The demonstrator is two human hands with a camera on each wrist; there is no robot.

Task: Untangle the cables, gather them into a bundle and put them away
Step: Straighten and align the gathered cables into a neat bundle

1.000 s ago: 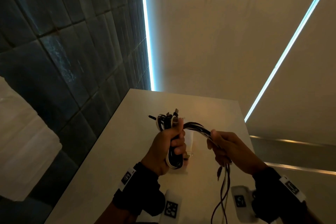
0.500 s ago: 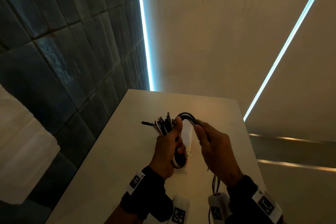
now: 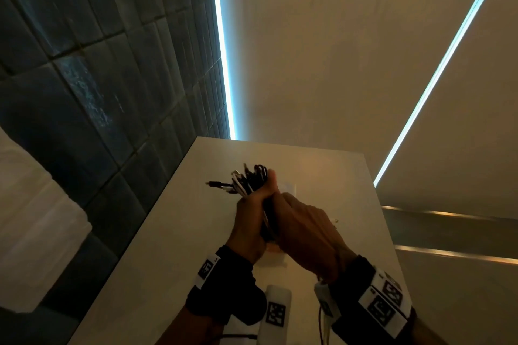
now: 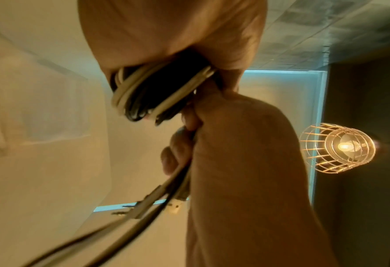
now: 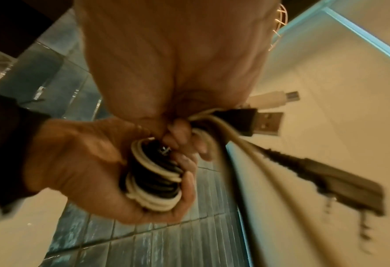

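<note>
A coiled bundle of black and white cables (image 3: 250, 180) sticks up out of my left hand (image 3: 259, 200), which grips it in a fist above the white table (image 3: 179, 246). My right hand (image 3: 297, 221) lies right against the left one, its fingers curled round the loose strands. In the left wrist view the coil (image 4: 152, 94) sits in my palm and the right hand (image 4: 246, 162) holds strands (image 4: 164, 196) that trail down. The right wrist view shows the coil (image 5: 154, 182) in the left hand (image 5: 82, 162), with a black USB plug (image 5: 257, 122), a white plug (image 5: 276, 98) and a black twin-pin plug (image 5: 340, 186) sticking out.
A dark tiled wall (image 3: 98, 78) runs along the table's left edge. Cable tails (image 3: 322, 325) hang under my right wrist near the table's front. A pale flat piece (image 3: 290, 187) lies on the table behind my hands. A lit wire-cage lamp (image 4: 337, 147) hangs overhead.
My right hand has swung left with the loose strands, from apart at the right to pressed against the left hand and the coil. The left hand has kept its grip.
</note>
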